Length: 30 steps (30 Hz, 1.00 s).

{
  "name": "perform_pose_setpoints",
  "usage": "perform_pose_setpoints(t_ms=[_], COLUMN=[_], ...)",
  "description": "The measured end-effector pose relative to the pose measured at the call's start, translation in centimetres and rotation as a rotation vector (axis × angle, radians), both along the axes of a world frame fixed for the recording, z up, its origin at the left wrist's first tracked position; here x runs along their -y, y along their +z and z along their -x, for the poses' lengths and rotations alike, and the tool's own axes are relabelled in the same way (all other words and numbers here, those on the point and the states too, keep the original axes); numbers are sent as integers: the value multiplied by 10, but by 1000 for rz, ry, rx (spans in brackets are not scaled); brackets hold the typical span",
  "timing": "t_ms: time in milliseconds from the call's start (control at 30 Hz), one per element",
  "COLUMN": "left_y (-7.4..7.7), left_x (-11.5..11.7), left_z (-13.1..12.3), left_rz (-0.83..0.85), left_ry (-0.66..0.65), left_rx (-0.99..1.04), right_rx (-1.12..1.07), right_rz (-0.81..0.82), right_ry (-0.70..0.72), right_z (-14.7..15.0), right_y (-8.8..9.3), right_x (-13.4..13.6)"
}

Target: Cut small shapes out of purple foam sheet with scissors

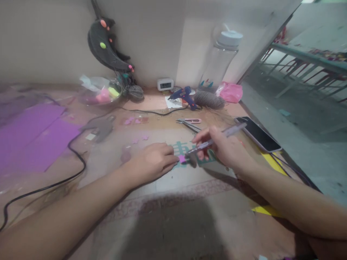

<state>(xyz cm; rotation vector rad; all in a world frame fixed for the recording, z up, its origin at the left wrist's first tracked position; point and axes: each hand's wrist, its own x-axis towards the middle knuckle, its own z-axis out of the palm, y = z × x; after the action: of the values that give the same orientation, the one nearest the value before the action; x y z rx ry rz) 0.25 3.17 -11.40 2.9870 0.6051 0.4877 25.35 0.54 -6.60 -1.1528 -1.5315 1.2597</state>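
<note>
My right hand (221, 148) is closed around a pale purple pen (206, 144), its tip pointing down and left. My left hand (154, 160) has its fingers pressed together at the edge of a small bright purple piece (182, 159), low over the work surface. The pen tip is close beside that piece; I cannot tell if they touch. Under and behind the hands lies teal lettering (177, 146), partly covered. A small dark grey shape (192, 160), blurred, sits below the pen. Small purple star-like cutouts (145, 138) lie beyond my left hand.
Purple sheets (35, 133) and a black cable (81, 162) lie at left. Behind are a bowl (100, 95), a blue glue gun (185, 96), grey yarn (208, 99), a clear bottle (218, 65), thread snips (193, 121) and tweezers (189, 125). A phone (258, 134) rests near the right edge.
</note>
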Motion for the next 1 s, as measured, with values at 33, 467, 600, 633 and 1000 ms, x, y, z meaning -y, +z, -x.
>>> perform_pose_setpoints(t_ms=[33, 467, 600, 633, 1000], left_y=[0, 2, 1, 1, 3], left_x=[0, -1, 1, 1, -2], left_z=[0, -2, -2, -2, -5], left_rz=[-6, -14, 46, 60, 90], left_ry=[-1, -21, 25, 32, 13], left_rx=[-3, 2, -39, -49, -52], right_rx=[-45, 161, 184, 205, 528], right_rz=[94, -16, -9, -7, -196], right_ry=[27, -45, 22, 41, -62], right_z=[2, 7, 11, 12, 27], right_y=[-6, -26, -33, -34, -32], right_x=[3, 1, 1, 1, -4])
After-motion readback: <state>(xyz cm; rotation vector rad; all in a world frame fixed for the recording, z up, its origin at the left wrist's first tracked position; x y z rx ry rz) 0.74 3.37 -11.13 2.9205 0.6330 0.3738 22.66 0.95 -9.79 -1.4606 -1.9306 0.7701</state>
